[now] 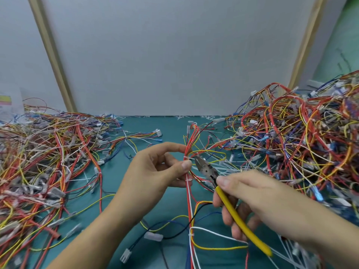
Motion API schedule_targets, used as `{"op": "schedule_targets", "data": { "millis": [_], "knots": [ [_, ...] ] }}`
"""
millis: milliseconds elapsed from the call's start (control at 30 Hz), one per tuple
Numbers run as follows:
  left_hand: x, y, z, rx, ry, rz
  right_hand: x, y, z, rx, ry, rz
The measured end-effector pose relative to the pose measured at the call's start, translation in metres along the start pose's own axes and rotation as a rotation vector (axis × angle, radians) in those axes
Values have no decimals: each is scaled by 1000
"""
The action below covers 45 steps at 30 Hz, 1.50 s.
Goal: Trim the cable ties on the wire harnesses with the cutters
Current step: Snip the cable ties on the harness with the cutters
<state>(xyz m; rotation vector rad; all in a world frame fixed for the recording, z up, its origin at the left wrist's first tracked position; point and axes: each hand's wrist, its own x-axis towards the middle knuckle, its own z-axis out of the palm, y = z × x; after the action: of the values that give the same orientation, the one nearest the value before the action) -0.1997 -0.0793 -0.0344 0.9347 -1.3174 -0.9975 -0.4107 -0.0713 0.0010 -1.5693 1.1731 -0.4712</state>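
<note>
Head view: cutters (207,169) in right hand (258,199), harness (188,197) in left hand (153,171).

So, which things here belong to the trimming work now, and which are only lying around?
In use: left hand, held harness, its white cable tie, cutters, right hand.
Lying about: left pile of harnesses, right pile of harnesses, paper sheet at the far left.

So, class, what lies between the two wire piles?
Head view: the green mat, the left hand pinching a wire harness, the right hand gripping yellow-handled cutters.
</note>
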Motion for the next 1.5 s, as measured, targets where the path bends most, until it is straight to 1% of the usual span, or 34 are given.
{"op": "schedule_targets", "data": {
  "millis": [200, 700, 1267, 1500],
  "knots": [
    [0, 0, 1, -4, -8, 3, 0, -2, 2, -37, -12, -25],
    [-1, -1, 3, 11, -16, 0, 4, 5, 4, -138, 30, -91],
    [-1, -1, 5, 25, -34, 9, 6, 7, 4, -166, 36, -97],
    [-1, -3, 5, 30, -37, 15, 6, 10, 8, -206, 83, -114]
  ]
}}
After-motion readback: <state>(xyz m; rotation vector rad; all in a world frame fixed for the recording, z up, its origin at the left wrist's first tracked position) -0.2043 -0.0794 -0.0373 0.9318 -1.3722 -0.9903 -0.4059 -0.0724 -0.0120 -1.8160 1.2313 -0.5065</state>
